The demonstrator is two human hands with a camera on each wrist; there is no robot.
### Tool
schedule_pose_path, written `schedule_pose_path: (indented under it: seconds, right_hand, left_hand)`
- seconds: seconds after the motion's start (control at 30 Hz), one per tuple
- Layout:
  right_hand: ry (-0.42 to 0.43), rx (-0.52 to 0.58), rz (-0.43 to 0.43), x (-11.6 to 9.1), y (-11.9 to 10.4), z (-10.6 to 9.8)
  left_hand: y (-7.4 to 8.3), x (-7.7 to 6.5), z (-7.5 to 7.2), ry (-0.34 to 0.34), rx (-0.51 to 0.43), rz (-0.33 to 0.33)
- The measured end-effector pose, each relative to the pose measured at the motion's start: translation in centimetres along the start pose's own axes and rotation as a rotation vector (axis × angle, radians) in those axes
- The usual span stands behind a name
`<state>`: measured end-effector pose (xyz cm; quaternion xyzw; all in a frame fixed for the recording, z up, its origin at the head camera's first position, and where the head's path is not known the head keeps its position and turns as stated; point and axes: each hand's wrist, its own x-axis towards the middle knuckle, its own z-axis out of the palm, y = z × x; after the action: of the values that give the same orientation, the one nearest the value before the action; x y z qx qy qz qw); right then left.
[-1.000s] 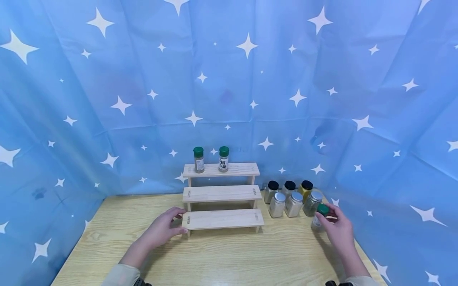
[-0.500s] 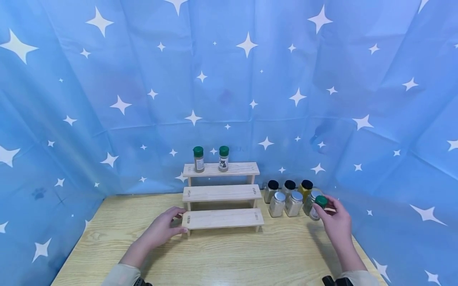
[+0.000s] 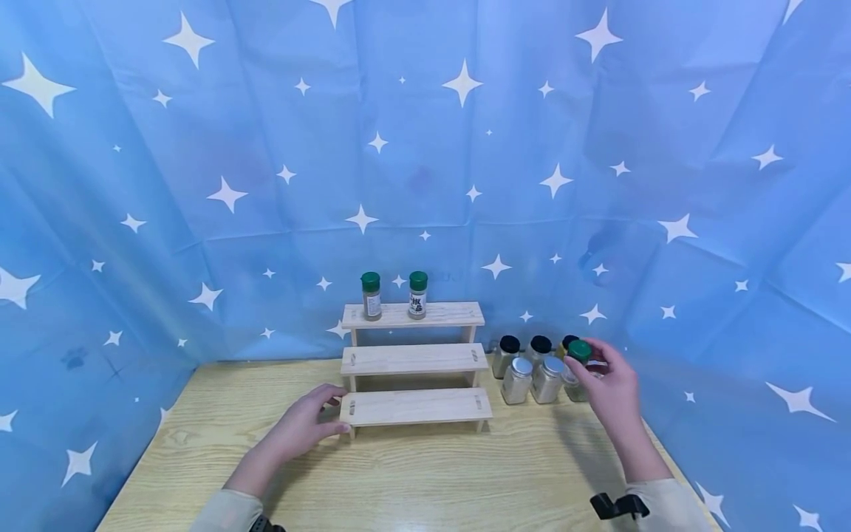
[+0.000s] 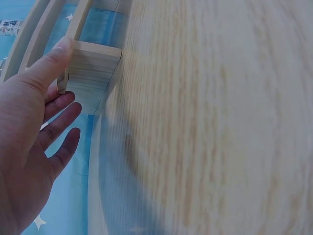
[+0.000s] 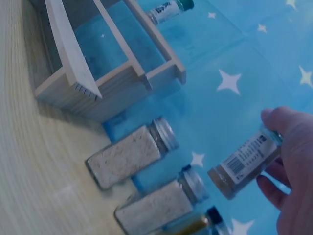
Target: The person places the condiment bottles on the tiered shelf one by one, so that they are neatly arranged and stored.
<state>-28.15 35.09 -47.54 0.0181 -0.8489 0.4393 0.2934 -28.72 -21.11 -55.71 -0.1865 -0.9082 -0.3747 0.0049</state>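
Above the right end of a cluster of jars (image 3: 547, 386), a green-capped bottle (image 5: 247, 161) is held by the right hand (image 3: 614, 384), its cap end pinched between thumb and fingers. Clear walls, brownish contents and a white label printed with dark text and a barcode are shown in the right wrist view, the bottle's base hanging free. By the left hand (image 3: 306, 423), the near left end of a 3-tier pale wooden rack (image 3: 415, 358) is pinched between thumb and index finger, the other fingers loosely bent. On the rack's top shelf (image 3: 452, 316), 2 similar bottles (image 3: 417, 298) are stood upright. Rack and jars, with silver and black lids, are carried by a light wood-grained counter (image 3: 425, 480); behind and beside it, creased blue cloth (image 3: 425, 185) is hung, printed with white 4-pointed stars.
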Motion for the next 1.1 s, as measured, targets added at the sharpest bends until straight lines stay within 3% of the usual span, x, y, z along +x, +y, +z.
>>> schedule_pose_path:
  seconds: [0.43,1.1]
  right_hand:
    - [-0.077,0.072,-0.102,2.7,-2.4,2.7]
    - [-0.156,0.164,-0.078,6.9,-6.3,7.9]
  left_hand:
    - [-0.1,0.2,0.2,0.002,-0.008,-0.001]
    - [0.2,0.0,0.0,0.005,0.009,-0.008]
